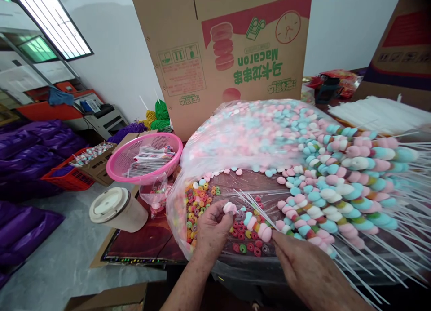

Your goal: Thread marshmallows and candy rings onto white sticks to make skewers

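Hands: left hand (212, 228) pinches a pink candy (230, 207); right hand (305, 266) grips a skewer (260, 227) just right of it.
Desk: dark desk (141, 241); ring sweets (197, 203) above left hand, skewer pile (343, 185) above right.
Room: basket (114, 167), cup (116, 210) left; carton (229, 46) beyond.

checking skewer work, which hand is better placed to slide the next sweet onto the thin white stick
Left, probably: the left hand pinches a round pink marshmallow sweet beside the tip of the thin white stick, while the right hand holds its loaded end.
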`<state>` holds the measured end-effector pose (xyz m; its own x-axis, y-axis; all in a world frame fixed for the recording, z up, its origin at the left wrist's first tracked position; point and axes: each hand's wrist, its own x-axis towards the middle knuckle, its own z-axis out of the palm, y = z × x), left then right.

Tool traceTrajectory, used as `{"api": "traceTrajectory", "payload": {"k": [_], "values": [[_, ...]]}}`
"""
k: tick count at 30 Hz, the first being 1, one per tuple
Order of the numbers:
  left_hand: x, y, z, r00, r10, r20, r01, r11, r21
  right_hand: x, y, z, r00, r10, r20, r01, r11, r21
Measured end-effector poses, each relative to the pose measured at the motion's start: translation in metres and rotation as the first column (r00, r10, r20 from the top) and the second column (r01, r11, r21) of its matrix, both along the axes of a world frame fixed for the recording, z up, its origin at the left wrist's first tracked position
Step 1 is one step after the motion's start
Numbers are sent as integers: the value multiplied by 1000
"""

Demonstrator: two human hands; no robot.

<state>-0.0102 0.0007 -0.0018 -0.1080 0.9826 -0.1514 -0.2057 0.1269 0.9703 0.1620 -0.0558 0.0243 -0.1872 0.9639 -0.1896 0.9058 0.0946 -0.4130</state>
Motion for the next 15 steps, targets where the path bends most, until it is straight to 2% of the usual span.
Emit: {"api": "traceTrajectory", "payload": {"k": [5, 8, 11, 15], "values": [[2, 1, -4, 986, 31, -161, -20, 997, 68, -3, -6, -3, 997, -14, 74, 10, 999, 44], [1, 1, -6, 967, 66, -248, -42, 994, 98, -5, -6, 0, 999, -14, 34, 11, 997, 75], [1, 1, -4, 970, 50, -238, -33, 997, 75, -5, -4, 3, 999, -9, -33, 13, 995, 103], [2, 2, 1, 989, 42, -145, -37, 999, 36, -3, -5, 7, 999, -1, -41, 6, 994, 106]]}}
